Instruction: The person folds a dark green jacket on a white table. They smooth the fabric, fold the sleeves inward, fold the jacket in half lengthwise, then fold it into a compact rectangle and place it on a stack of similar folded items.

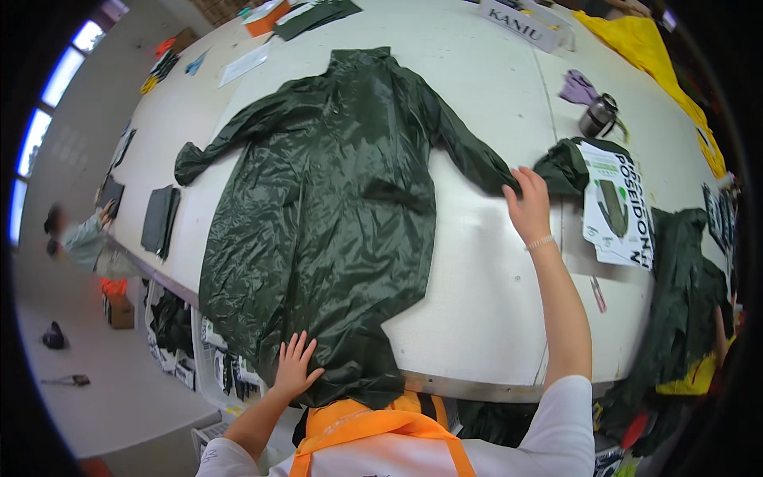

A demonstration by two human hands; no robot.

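A dark green raincoat point(342, 199) lies spread on the white table, collar at the far end and hem hanging over the near edge. My left hand point(295, 367) rests on the coat near its hem, palm down with fingers apart. At the end of the right sleeve my right hand point(531, 208) pinches the cuff between thumb and fingers. Just right of that hand is a bunched dark green cloth bundle point(563, 168). Beside it lie printed packaging sheets point(616, 203) bearing a picture of a green coat.
A dark metal flask point(598, 117) and a purple cloth point(578, 87) sit at the right. Pink-handled tweezers or snips point(598, 294) lie nearer. Dark green garments point(683, 294) drape over the right edge. Folded dark packs point(160, 221) lie left; another person point(83, 234) stands beyond them.
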